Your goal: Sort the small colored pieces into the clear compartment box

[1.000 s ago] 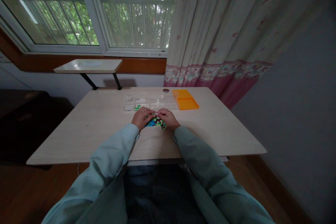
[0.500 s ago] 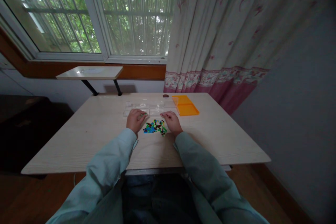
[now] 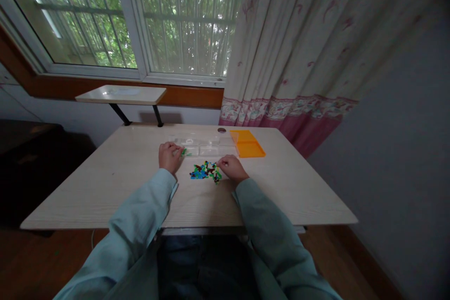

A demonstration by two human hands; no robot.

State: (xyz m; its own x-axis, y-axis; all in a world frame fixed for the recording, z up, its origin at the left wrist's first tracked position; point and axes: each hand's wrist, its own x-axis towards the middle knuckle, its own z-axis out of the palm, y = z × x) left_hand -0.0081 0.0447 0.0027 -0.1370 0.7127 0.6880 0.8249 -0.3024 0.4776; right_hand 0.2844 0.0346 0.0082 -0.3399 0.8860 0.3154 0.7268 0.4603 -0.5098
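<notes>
My left hand (image 3: 170, 157) is closed in a pinch at the left front compartment of a clear plastic box (image 3: 209, 151). A small green piece (image 3: 183, 151) shows at its fingertips, and more green lies just beside them in that compartment. My right hand (image 3: 232, 168) has its fingers pinched at the right edge of a pile of small colourful pieces (image 3: 200, 172), blue, green, yellow and dark brown. Whatever those right fingers hold is too small to make out. The pile lies on the table between both hands, in front of the box.
An orange tray-like lid (image 3: 250, 144) lies right of the clear box, partly behind its corner. Behind them is a dark round spot (image 3: 221, 130) on the wooden table (image 3: 291, 192). A small raised shelf (image 3: 123, 94) stands at the back left, below the window. A curtain (image 3: 281, 56) hangs behind.
My left hand has moved left, uncovering green in the box's left front compartment. My right hand has drawn back from the box's front edge to the pile's right edge.
</notes>
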